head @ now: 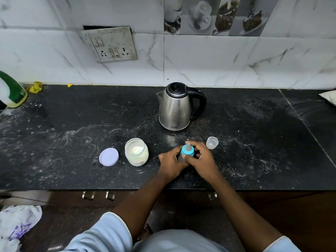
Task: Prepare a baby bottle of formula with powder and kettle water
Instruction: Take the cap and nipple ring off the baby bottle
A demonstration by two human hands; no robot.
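Your left grip (171, 160) is curling round the lower body of the baby bottle (187, 151). Your right grip (200, 157) is clamping on the bottle's blue collar from the right, its thumb lying across the near side of the collar. Between the two grips the bottle is standing roughly upright at the near part of the worktop (72, 124), a little right of centre, with its pale teat (188, 146) pointing up. Your fingers are hiding most of the bottle's body and its base, so you cannot tell what is inside it.

Just beside your right grip, slightly farther back, a clear domed cap (212, 142) is lying on the worktop, apart from the bottle. Left of your left grip an open powder jar (136, 151) is standing with pale powder showing inside. Its lilac lid (109, 156) is lying flat just left of the jar. Farther back, beyond the bottle, a steel kettle (175, 108) is sitting with its lid down, its spout pointing left and its black handle pointing right.

White smears are marking the dark worktop. A switch and socket panel (111, 45) is sitting askew in the tiled wall, up and left of the kettle. A green and white bottle (11, 90) is standing at the far left edge. Light blue sleeves (109, 231) are covering your upper arms.
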